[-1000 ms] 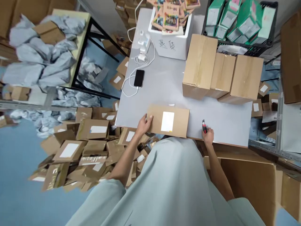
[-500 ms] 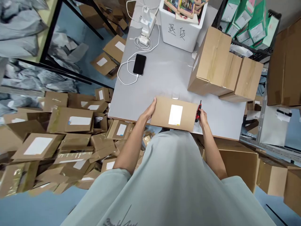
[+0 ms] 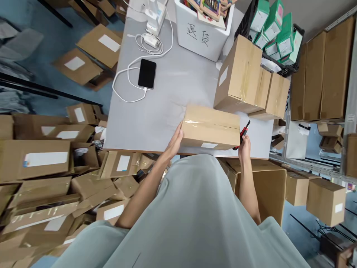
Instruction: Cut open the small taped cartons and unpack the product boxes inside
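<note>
- Nearest, across the bottom middle of the frame: a pale green shirt (image 3: 189,208), with a large open carton (image 3: 263,191) to its right, below the table edge.
- At frame centre, just above the shirt: a cardboard box (image 3: 212,130), over the near part of the table, with a strip of tape (image 3: 212,125) along the seam facing up and a white label (image 3: 209,145) on the near side.
- Laid along the box's left end: the left hand (image 3: 175,139), fingers extended, not wrapped around anything.
- By the box's right end: the right hand (image 3: 244,147), fingers closed around a red-and-black box cutter (image 3: 243,134), tip toward the upper right. Hard to tell whether also touching the box.
- Seemingly early with this box: seam turned upward and cutter in hand, but no slit or raised flap to be seen, contents out of sight.
- Beyond, on the grey table (image 3: 178,85): a phone (image 3: 147,73) on a white cable (image 3: 126,100), left of centre; three taped boxes (image 3: 242,70) at upper right, apparently unopened.
- Farthest, along the top: a white bin (image 3: 200,39) of colourful packets (image 3: 213,7).
</note>
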Demonstrator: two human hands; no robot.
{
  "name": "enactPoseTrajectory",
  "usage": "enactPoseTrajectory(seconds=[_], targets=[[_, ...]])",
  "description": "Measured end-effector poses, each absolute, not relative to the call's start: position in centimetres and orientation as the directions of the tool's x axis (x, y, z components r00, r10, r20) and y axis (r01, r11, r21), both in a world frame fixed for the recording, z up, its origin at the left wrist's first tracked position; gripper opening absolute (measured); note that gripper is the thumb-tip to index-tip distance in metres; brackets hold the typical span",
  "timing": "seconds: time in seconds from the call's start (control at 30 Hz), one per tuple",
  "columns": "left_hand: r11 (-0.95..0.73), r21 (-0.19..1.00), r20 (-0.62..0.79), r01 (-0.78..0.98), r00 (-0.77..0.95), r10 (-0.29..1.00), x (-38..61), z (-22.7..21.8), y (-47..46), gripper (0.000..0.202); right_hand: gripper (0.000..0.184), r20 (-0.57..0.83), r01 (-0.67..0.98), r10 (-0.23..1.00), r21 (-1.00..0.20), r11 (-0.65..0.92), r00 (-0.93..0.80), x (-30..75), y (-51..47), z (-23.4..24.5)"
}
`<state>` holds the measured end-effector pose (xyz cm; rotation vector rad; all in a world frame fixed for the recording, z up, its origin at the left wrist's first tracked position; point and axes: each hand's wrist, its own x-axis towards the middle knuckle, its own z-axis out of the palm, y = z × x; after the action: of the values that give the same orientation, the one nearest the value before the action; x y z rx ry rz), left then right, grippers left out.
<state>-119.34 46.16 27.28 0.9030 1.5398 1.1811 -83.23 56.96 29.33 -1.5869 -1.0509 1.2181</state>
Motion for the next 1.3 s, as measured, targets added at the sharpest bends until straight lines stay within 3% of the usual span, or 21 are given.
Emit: enactPoseTrajectory(seconds=[0.17,0.33,0.43,0.57,0.67,0.73,0.87,1.03,1.3], targets=[[0.267,0.957,-0.281,-0.111,-0.130,0.951,-118.6,27.1,44.0,0.103,0.040,-0.324,0.191,0.926,-0.914,-0.359,0.192,-83.1,55.6,28.7],[0.275,0.960,-0.278,-0.045,-0.158,0.947,-118.6,25.9,42.1,0.094,0.042,-0.325,0.215,0.917,-0.902,-0.374,0.232,-82.3,55.1,29.5],[0.259,0.966,-0.253,0.006,-0.197,0.947,-119.5,25.6,42.2,0.093,0.036,-0.250,0.269,0.940,-0.912,-0.309,0.233,-82.1,55.6,31.8],[0.188,0.973,-0.170,0.136,-0.132,0.976,-121.0,26.1,43.5,0.078,0.039,-0.237,0.432,0.972,-0.876,-0.215,0.003,-83.9,56.6,35.9],[0.177,0.968,-0.176,0.178,-0.021,0.984,-121.8,26.6,44.2,0.070,0.052,-0.366,0.648,0.888,-0.754,-0.108,-0.277,-87.1,56.6,38.9],[0.184,0.972,-0.191,0.149,0.035,0.981,-122.1,26.5,44.3,0.070,0.059,-0.435,0.786,0.797,-0.613,0.080,-0.420,-89.9,56.2,40.5],[0.183,0.979,-0.191,0.088,0.084,0.978,-122.3,25.9,44.1,0.068,0.057,-0.523,0.804,0.612,-0.350,0.480,-0.593,-95.6,55.4,42.2],[0.156,0.986,-0.160,0.061,0.076,0.984,-122.1,25.2,43.8,0.067,0.053,-0.647,0.719,0.493,-0.125,0.684,-0.582,-100.7,54.9,42.6],[0.126,0.991,-0.129,0.038,0.080,0.988,-122.0,24.9,44.1,0.065,0.053,-0.711,0.666,0.503,0.066,0.743,-0.491,-102.6,55.2,43.2]])
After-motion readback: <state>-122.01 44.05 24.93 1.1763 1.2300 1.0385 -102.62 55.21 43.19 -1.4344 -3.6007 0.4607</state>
